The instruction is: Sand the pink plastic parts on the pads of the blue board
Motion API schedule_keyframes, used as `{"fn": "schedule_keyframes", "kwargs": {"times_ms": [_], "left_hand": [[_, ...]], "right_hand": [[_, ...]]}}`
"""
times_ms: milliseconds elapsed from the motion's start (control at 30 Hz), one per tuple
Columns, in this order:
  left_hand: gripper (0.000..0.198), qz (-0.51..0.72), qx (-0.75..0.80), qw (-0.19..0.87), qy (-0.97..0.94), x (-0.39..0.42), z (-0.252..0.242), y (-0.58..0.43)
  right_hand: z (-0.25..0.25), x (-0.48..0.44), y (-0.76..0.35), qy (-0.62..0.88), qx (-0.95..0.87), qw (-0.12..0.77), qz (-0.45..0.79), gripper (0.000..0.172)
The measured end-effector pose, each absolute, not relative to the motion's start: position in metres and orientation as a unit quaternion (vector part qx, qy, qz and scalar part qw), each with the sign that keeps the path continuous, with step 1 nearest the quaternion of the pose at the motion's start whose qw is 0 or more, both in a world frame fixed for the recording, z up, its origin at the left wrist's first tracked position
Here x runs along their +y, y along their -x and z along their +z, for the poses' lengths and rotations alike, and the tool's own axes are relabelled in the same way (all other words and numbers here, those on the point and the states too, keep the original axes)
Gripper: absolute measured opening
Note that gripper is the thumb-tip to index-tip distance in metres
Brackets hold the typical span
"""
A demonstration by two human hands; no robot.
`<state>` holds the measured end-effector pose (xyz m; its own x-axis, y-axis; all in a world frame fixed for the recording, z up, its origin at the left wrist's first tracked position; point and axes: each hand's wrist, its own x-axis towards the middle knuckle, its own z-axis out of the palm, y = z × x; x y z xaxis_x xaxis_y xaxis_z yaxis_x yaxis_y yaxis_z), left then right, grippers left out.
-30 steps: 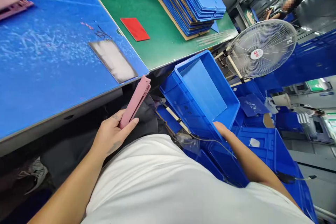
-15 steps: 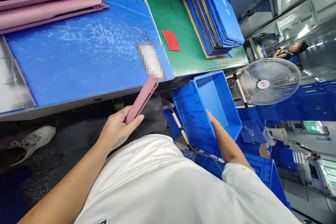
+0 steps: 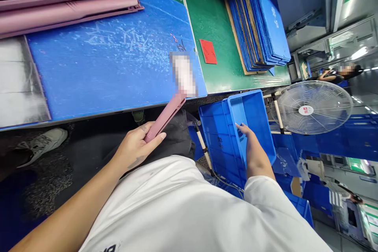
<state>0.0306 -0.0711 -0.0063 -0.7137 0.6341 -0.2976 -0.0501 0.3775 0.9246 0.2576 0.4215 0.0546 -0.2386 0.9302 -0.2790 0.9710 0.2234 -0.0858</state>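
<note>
My left hand (image 3: 137, 143) is closed round the lower end of a long, narrow pink plastic shell (image 3: 163, 121), with a slot along its side. The shell tilts up to the right, and its far end meets a blurred-out patch by the table edge. My right hand (image 3: 249, 136) reaches into the open blue plastic crate (image 3: 212, 138) at my right. Its visible fingers are stretched out, and I see nothing held in them; part of the hand is hidden. Several similar pink shells (image 3: 73, 12) lie stacked at the upper left of the table.
A scratched blue sheet (image 3: 112, 67) covers part of the green table (image 3: 218, 76). A red card (image 3: 208, 51) and a stack of blue boards (image 3: 260, 27) lie farther right. A stand fan (image 3: 310, 108) is beyond the crate. Another person (image 3: 330, 76) is in the background.
The view has shifted, so the table and fan appear farther right. My right hand has turned inside the crate and shows more of its fingers. My left hand keeps hold of the pink shell.
</note>
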Motion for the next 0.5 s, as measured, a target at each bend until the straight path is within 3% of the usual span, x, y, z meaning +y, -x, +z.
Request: {"fn": "schedule_keyframes", "kwargs": {"times_ms": [100, 200, 267, 333, 400, 500], "left_hand": [[0.058, 0.520, 0.761, 0.319, -0.219, -0.069, 0.019, -0.023], [0.058, 0.494, 0.769, 0.296, -0.277, -0.079, 0.063, -0.003], [0.052, 0.439, 0.807, 0.249, -0.307, -0.091, 0.098, 0.021], [0.041, 0.344, 0.862, 0.183, -0.323, -0.102, 0.132, 0.057], [0.032, 0.238, 0.910, 0.111, -0.322, -0.108, 0.159, 0.107], [0.039, 0.161, 0.946, 0.024, -0.282, -0.110, 0.178, 0.202]], "right_hand": [[0.079, 0.425, -0.230, -0.588, 0.794, -0.043, -0.151, 0.031], [0.100, 0.409, -0.184, -0.508, 0.813, -0.178, -0.223, 0.040], [0.107, 0.378, -0.148, -0.395, 0.827, -0.222, -0.333, 0.045], [0.111, 0.329, -0.107, -0.262, 0.832, -0.173, -0.457, 0.048], [0.111, 0.270, -0.061, -0.169, 0.820, -0.049, -0.545, 0.052], [0.103, 0.185, 0.019, -0.103, 0.756, 0.091, -0.640, 0.062]]}}
